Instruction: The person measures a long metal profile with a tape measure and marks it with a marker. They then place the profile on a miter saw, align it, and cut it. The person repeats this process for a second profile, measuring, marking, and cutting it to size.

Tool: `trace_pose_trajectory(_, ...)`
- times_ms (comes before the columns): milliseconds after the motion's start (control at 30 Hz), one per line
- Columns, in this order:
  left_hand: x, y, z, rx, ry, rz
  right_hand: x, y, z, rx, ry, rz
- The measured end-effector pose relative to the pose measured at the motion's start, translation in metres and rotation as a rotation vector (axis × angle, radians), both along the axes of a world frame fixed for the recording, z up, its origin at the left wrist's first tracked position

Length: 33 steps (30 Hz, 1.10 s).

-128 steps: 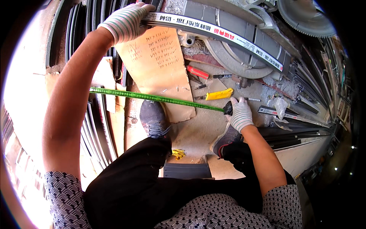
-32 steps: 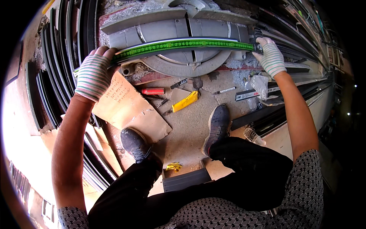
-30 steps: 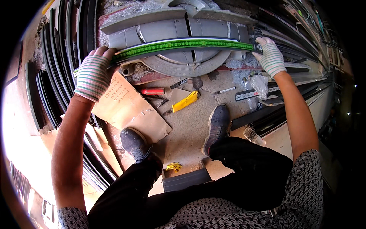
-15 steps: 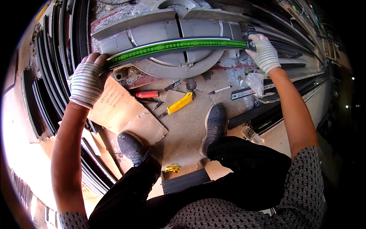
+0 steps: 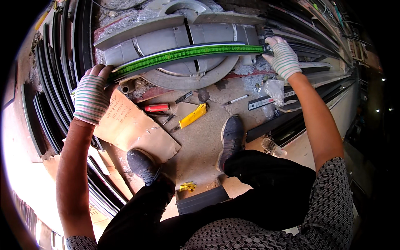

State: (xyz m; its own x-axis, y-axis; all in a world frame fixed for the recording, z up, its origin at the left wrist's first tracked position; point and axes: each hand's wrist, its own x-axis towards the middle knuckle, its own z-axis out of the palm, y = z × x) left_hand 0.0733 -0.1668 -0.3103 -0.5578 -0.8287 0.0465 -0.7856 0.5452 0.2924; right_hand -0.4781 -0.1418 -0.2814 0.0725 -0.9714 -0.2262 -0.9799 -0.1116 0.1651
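Hands well apart, a worker spans a green tape measure (image 5: 189, 53) along a dark strip (image 5: 158, 65) over a grey saw bed (image 5: 166, 38) (touching or not, I can't tell from here). Left hand (image 5: 91, 96) clasps both; right hand (image 5: 284, 58) grips the tape case (image 5: 268, 50). Uneven pull could twist the blade or drag it askew.

Yellow knife, cardboard (image 5: 133, 135) on floor (image 5: 196, 146)
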Motion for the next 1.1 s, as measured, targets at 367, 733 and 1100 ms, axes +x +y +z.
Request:
trace_pose_trajectory(367, 0.002, 0.000, -0.001, -0.009, -0.012, -0.008, 0.002, 0.001, 0.000, -0.019, 0.008, 0.021)
trace_pose_trajectory(733, 0.002, 0.001, -0.001, 0.057, -0.057, 0.024, 0.004, -0.002, 0.004, -0.001, 0.030, 0.048)
trace_pose_trajectory(1100, 0.006, -0.001, 0.004, 0.093, -0.120, -0.005, 0.009, -0.021, 0.012, 0.179, 0.060, 0.081)
